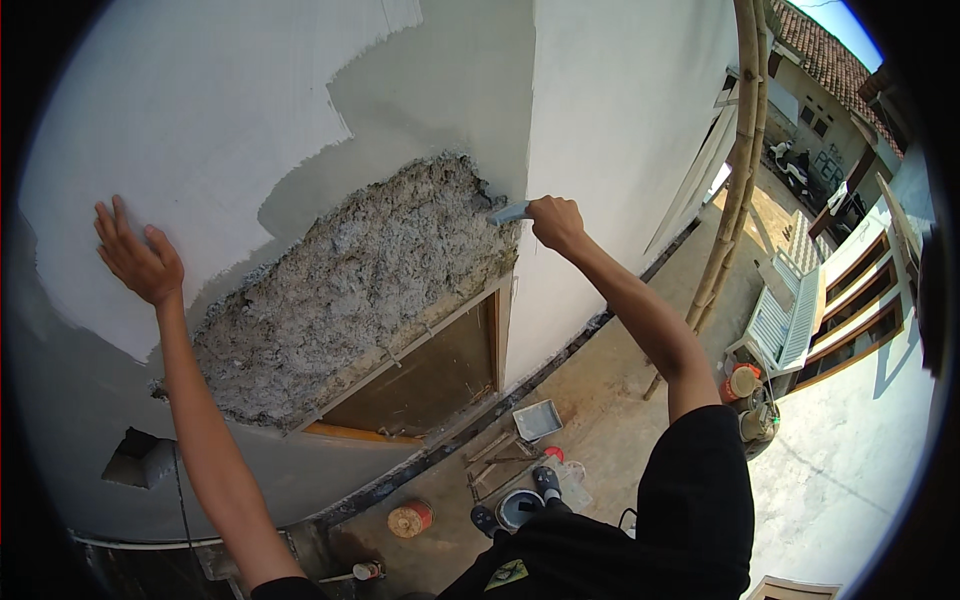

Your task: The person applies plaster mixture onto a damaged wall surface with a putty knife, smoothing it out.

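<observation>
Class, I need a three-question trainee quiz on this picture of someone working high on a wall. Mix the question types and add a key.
1. True or false: the left hand lies flat against the painted wall.
2. Multiple choice: the right hand holds its scraper at A) the bamboo pole, B) the upper right edge of the rough patch, C) the white bench.
3. Fill in: the grey tray lies on the ____ below.

Key: 1 true; 2 B; 3 ground.
</observation>
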### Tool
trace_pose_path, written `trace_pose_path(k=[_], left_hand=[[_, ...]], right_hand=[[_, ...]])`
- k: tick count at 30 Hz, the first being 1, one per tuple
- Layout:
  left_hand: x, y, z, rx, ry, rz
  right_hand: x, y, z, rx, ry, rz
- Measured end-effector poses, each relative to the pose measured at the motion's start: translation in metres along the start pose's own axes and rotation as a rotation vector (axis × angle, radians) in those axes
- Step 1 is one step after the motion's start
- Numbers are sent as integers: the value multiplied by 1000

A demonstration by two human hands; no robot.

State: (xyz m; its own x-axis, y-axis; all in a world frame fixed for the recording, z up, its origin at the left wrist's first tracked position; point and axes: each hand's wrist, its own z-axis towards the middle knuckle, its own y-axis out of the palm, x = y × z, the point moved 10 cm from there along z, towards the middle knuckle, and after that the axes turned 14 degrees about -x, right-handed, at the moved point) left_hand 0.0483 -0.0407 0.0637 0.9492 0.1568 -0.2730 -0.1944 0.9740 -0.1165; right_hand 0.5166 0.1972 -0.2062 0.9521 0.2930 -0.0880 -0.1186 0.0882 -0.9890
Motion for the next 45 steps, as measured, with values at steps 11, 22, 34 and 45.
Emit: trace_pose_path(k=[11, 22, 34, 45], left_hand=[[-9, 0, 0, -24, -24, -51], [-15, 0, -7, 2, -72, -57], [-18, 3, -6, 9, -88, -51], [-17, 2, -11, 5, -97, -62]], right_hand=[[-67, -324, -20, 687, -9, 13], [-74, -111, -8, 21, -112, -121], [-98, -167, -9, 384, -13, -102], [-150, -243, -37, 397, -131, -35]])
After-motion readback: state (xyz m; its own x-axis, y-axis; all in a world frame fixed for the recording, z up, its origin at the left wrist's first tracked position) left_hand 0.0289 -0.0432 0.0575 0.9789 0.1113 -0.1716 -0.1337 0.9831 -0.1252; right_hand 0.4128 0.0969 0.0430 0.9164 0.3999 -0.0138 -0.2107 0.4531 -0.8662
